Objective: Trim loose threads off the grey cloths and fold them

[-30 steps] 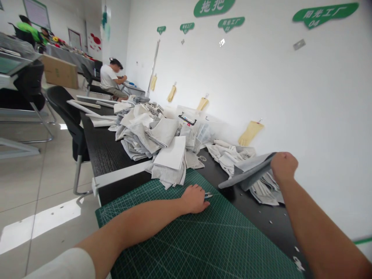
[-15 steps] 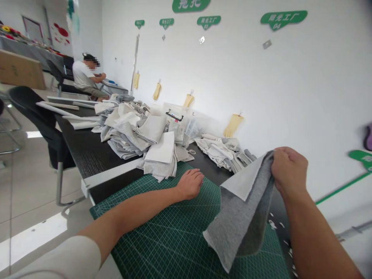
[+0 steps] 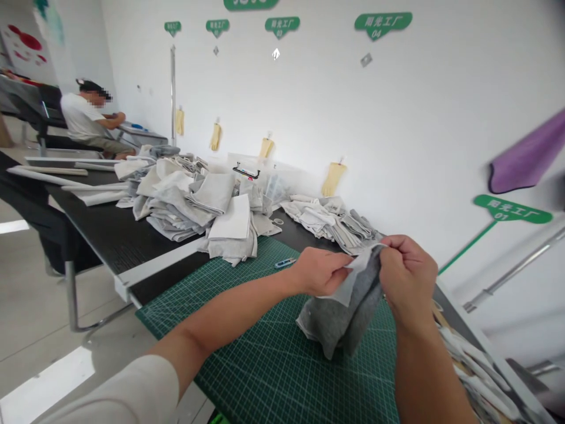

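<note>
A grey and white cloth point(image 3: 348, 318) hangs between my two hands above the green cutting mat point(image 3: 247, 353). My right hand point(image 3: 408, 271) is closed on its top edge. At the cloth's upper left, my left hand point(image 3: 322, 271) pinches the white layer between thumb and fingers. The lower end of the cloth droops close over the mat; whether it touches cannot be made out. Just left of my left hand, a small blue and white cutter point(image 3: 285, 262) lies on the mat.
Behind the mat rise a large heap of folded grey and white cloths point(image 3: 185, 194) and a smaller heap point(image 3: 326, 221). A clear box point(image 3: 286, 176) stands by the wall. Cloth strips point(image 3: 477, 365) lie at the right edge. A person point(image 3: 86, 118) sits far left.
My left hand has moved right and taken hold of the cloth's white layer, uncovering the cutter. The cloth and my right hand are slightly lower and further left. The view has turned right.
</note>
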`<state>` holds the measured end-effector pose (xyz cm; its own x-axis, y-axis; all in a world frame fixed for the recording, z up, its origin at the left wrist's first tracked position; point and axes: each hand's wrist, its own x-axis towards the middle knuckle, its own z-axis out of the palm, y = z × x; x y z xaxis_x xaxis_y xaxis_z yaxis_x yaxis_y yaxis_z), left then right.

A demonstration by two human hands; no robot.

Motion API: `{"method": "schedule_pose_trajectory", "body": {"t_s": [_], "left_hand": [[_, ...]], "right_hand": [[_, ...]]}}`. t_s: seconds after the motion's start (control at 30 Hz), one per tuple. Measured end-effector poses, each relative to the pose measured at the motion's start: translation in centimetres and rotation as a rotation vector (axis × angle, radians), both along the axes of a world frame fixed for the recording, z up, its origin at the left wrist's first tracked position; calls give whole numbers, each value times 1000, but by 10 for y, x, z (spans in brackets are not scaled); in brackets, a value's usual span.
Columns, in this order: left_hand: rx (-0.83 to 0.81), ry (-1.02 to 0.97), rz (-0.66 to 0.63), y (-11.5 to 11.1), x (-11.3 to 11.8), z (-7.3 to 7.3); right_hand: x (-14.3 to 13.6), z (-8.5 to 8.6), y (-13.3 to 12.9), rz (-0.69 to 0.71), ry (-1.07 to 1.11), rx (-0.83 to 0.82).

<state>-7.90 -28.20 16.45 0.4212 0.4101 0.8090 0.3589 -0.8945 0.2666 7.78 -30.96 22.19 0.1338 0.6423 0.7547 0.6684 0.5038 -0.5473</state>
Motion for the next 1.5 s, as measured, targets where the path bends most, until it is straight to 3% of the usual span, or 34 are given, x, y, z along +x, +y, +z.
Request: {"method": "schedule_pose_trajectory", "body": {"t_s": [0.1,0.2,0.37,0.43,0.57,0.7,0.83,0.93,1.1,1.3,1.5], "left_hand": [[-201,-83,56,-5,5,10],[-271,-230,-21,-6,9,23],[-328,-411,-147,-4,14,30],[-345,-429,-149,-5,12,29],[-399,-395,-141,-4,7,27],[-532,-302,-271,-4,8,23],[-433,-290,-355,-20,7,23],[-338,-150,-401,-36,2,26],[-259,61,-234,-47,0,34],[-288,261,-178,-45,-3,39],[-241,275,-67,-41,-10,35]], "right_hand": [[7,-5,-7,82,157,-52],[15,-11,-12,187,236,-113],[29,-18,-25,323,-29,-266],[35,-19,-31,289,-158,-287],[40,-19,-40,151,-234,-216],[34,-19,-44,163,-200,-144],[25,-21,-46,149,-262,-121],[21,-22,-47,209,-317,-143],[17,-23,-47,254,-389,-179],[19,-25,-43,266,-393,-240],[22,-25,-44,257,-405,-299]]}}
